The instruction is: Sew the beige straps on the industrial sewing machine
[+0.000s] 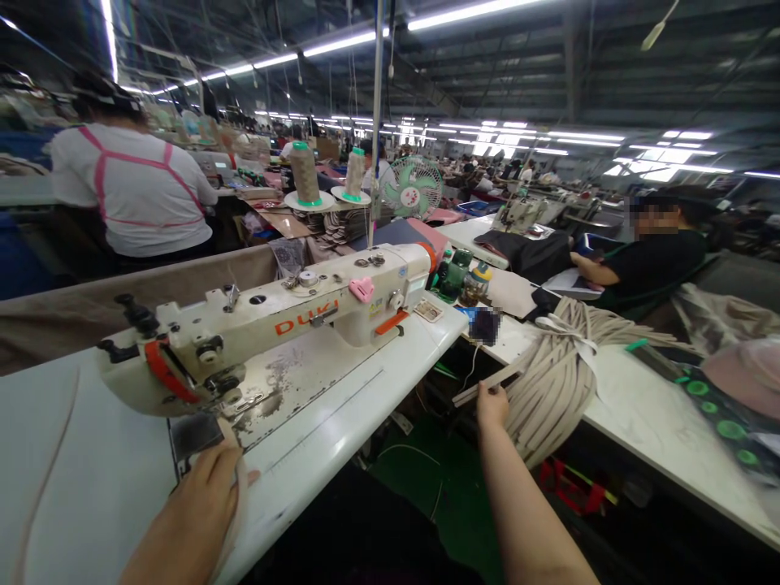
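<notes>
We locate the machine [292, 317] across the centre left of the frame, on a smooth white table [347, 431]. Its painted metal body is long and block-shaped; its worn bed shows dark scuffs. A pink clip [361, 289] sits on the arm.

At lower left, our left hand [207, 483] rests beside the needle area, fingers curled together, with a flat beige strip [241, 496] between fingers and thumb. We cannot tell how firmly it is pinched. At right of centre, our right hand [492, 406] pinches narrow strip ends [472, 396] between thumb and fingers.

These ends lead to the bundle [548, 398] at centre right: many flat, pliable bands, bound with a pale tie [569, 335]. The bundle sags over the edge of the side table [646, 431] and covers part of it. A gap with green floor [463, 504] separates the two tables.

Behind the machine, we note green jars [454, 276], a round wire-caged fan [413, 187] and two thread cones [305, 175]. A slim upright pole [377, 106] crosses the upper centre. Co-workers sit at upper left [134, 175] and upper right [652, 252].
</notes>
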### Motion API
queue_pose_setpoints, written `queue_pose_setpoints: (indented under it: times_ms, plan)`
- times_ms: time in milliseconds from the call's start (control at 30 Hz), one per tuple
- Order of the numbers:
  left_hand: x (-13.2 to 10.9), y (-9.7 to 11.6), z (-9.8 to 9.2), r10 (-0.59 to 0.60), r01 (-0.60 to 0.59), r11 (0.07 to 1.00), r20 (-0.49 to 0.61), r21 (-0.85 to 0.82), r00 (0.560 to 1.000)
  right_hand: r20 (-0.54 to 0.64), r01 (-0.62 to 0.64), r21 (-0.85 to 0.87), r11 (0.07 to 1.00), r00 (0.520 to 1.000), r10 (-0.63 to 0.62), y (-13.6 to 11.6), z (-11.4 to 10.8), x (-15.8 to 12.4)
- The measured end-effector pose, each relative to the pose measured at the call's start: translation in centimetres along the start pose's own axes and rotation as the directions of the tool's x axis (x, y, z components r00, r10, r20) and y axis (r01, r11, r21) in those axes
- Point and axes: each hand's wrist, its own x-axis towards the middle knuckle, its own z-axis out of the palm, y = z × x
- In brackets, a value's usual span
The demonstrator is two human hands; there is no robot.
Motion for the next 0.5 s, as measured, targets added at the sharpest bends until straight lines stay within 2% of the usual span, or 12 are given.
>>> queue_pose_setpoints:
  times_ms: [200,333,433,500]
  plan:
    - [-0.6,-1.9,2.6,-0.012,0.012,1.000,-0.012,0.027,1.000,-0.031,0.031,0.117,0.993,0.999,-0.028,0.5,-0.5,0.1]
    - [-0.7,-2.2,3.7,-0.034,0.034,0.999,-0.027,0.002,0.999,-0.009,0.040,0.164,0.986,0.999,-0.039,1.0,-1.0,-0.4]
    - [-0.7,-2.0,3.9,-0.043,0.043,0.999,-0.048,-0.012,0.998,0.055,0.069,0.213,0.974,0.995,-0.083,1.6,-0.8,-2.1]
    - [-0.8,-2.1,4.2,-0.040,0.039,0.999,-0.050,-0.024,0.998,0.124,0.090,0.252,0.963,0.984,-0.125,2.3,0.0,-4.5]
